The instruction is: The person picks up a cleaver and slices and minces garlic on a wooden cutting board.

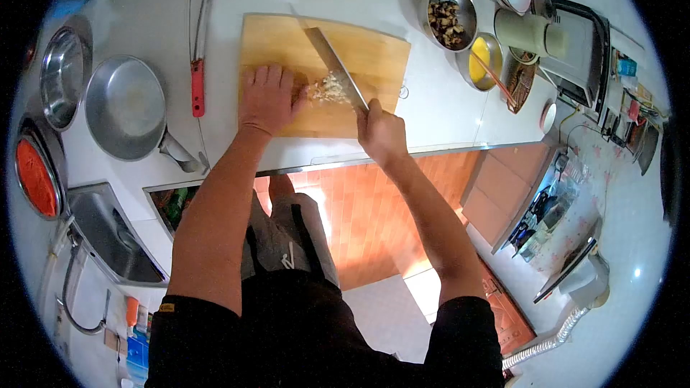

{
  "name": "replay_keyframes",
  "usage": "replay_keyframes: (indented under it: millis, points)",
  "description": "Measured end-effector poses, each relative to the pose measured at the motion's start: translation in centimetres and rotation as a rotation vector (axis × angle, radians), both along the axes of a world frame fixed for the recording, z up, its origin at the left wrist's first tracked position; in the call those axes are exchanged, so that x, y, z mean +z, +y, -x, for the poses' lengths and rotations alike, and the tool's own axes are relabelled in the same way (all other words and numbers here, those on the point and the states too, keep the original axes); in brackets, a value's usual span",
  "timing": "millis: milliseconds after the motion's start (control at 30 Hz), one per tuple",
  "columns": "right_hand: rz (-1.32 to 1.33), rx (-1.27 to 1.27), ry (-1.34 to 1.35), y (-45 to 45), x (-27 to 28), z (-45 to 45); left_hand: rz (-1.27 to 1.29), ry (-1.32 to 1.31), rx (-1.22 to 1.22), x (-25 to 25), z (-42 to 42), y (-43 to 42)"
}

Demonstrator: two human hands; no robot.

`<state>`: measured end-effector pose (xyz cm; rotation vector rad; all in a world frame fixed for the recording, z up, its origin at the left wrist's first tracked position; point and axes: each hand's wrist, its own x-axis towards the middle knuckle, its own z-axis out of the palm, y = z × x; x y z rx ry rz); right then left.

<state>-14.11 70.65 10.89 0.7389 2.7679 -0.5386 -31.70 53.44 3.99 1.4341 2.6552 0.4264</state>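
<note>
A wooden cutting board (273, 39) lies on the white counter. Small pale chopped pieces (329, 89) are heaped near its middle. My left hand (267, 100) rests on the board's left part, fingers lying close together and pointing away from me, its thumb side beside the heap. Wrapped round the handle of a broad-bladed knife (335, 65) is my right hand (382, 131), at the board's near right edge. The blade slants up and left along the right side of the pieces. The knife's handle is mostly hidden in my fingers.
Left of the board are a red-handled ladle (198, 86), a grey pan (126, 108), a metal bowl (63, 77) and a sink (115, 237). To the right stand a bowl of dark pieces (447, 23) and a bowl of yellow liquid (478, 61) with chopsticks.
</note>
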Motion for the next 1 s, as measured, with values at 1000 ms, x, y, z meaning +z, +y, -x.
replay_keyframes:
  millis: [1000]
  points:
    - [-0.041,0.138,-0.130,1.3,1.0,0.8,0.004,-0.047,0.005,0.0,0.0,-0.4]
